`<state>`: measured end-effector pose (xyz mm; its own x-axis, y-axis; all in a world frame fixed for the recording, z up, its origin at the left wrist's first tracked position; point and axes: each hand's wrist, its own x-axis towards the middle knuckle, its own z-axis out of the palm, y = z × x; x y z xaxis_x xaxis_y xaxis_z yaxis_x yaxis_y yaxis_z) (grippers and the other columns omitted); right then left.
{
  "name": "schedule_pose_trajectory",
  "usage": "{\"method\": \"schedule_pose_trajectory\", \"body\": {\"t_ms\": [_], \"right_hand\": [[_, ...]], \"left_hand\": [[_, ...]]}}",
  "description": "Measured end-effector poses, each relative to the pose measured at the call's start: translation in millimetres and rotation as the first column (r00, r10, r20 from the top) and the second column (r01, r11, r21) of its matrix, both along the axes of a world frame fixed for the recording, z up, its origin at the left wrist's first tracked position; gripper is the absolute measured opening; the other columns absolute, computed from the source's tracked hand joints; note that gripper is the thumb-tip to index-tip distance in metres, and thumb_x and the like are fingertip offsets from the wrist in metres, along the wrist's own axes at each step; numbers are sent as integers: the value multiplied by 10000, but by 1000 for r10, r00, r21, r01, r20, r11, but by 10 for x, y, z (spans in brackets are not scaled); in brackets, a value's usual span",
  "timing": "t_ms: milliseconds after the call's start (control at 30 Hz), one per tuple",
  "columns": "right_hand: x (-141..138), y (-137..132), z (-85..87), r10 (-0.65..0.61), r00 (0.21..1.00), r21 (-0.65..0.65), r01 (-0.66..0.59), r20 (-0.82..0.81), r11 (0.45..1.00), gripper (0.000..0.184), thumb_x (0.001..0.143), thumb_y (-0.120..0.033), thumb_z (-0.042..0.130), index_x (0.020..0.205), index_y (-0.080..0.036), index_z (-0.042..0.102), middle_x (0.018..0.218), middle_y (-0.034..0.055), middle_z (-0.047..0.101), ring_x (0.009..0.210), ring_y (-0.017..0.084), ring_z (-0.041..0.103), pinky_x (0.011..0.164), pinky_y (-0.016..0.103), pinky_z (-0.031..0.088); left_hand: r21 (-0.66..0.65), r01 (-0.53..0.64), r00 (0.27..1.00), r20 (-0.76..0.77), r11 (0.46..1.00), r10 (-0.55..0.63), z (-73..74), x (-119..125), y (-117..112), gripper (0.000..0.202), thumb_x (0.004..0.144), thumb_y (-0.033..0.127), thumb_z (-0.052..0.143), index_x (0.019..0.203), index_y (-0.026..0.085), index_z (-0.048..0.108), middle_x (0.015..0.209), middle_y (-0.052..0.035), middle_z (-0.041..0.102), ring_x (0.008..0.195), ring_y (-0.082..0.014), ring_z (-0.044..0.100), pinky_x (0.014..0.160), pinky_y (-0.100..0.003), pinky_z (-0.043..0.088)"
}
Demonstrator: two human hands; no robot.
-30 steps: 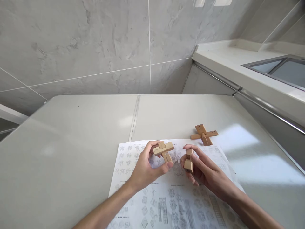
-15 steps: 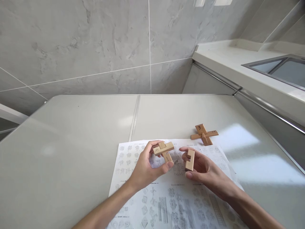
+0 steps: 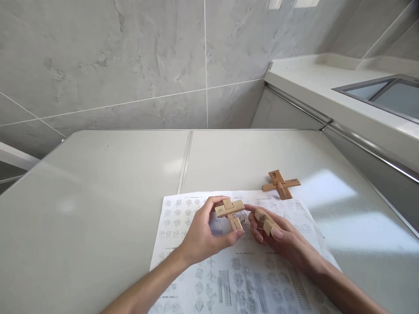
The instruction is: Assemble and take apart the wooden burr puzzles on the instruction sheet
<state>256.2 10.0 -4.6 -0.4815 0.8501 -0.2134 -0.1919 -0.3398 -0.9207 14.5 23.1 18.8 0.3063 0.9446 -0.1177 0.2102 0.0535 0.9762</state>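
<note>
My left hand (image 3: 204,233) is closed around a small cross of interlocked wooden puzzle pieces (image 3: 229,210), held just above a printed instruction sheet (image 3: 235,270). My right hand (image 3: 278,237) grips a single notched wooden piece (image 3: 266,220), tilted and pointing toward the cross, with its end a short way from it. A second wooden cross assembly (image 3: 280,184) lies on the table beyond the sheet, to the right of both hands and untouched.
The sheet lies on a pale grey table (image 3: 98,196) with a seam down its middle. A tiled wall (image 3: 131,65) rises behind it. To the right runs a counter (image 3: 327,96) with a sink (image 3: 386,93).
My right hand has turned the single piece from upright to slanted and brought it left toward the cross. My left hand lowered slightly with its assembly.
</note>
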Motion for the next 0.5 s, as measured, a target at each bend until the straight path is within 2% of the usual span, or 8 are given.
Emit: {"method": "schedule_pose_trajectory", "body": {"t_ms": [167, 267, 400, 500], "right_hand": [[-10, -11, 29, 37, 995, 28, -39, 90, 999, 779, 912, -464, 778, 1598, -376, 418, 1202, 51, 576, 915, 206, 589, 834, 369, 501], [-29, -20, 29, 35, 995, 54, -40, 95, 998, 800, 920, -427, 783, 1606, -392, 374, 1271, 64, 573, 922, 207, 615, 849, 384, 525], [-36, -36, 60, 26, 993, 97, -38, 116, 995, 676, 967, -441, 728, 1537, -379, 370, 1279, 86, 600, 915, 232, 641, 855, 425, 527], [-31, -33, 95, 21, 994, 119, -34, 111, 992, 514, 985, -441, 708, 1400, -381, 410, 1358, 95, 587, 883, 218, 640, 786, 392, 515]], "left_hand": [[-4, 18, 999, 30, 1000, -17, 7, 4, 3, 565, 818, 386, 857, 1274, 263, 547, 1229, -82, 699, 1142, -280, 670, 967, -405, 533], [0, 14, 999, 40, 1000, -14, 2, 6, 1, 566, 818, 375, 858, 1277, 265, 545, 1228, -81, 702, 1146, -282, 671, 976, -412, 528], [8, 6, 1000, 31, 1000, -6, -6, 7, -4, 567, 803, 381, 867, 1261, 263, 553, 1183, -71, 700, 1091, -272, 679, 938, -404, 537], [4, 9, 1000, 25, 1000, -9, -1, 7, -5, 573, 798, 381, 870, 1258, 264, 549, 1185, -67, 696, 1099, -268, 674, 947, -402, 534]]}}
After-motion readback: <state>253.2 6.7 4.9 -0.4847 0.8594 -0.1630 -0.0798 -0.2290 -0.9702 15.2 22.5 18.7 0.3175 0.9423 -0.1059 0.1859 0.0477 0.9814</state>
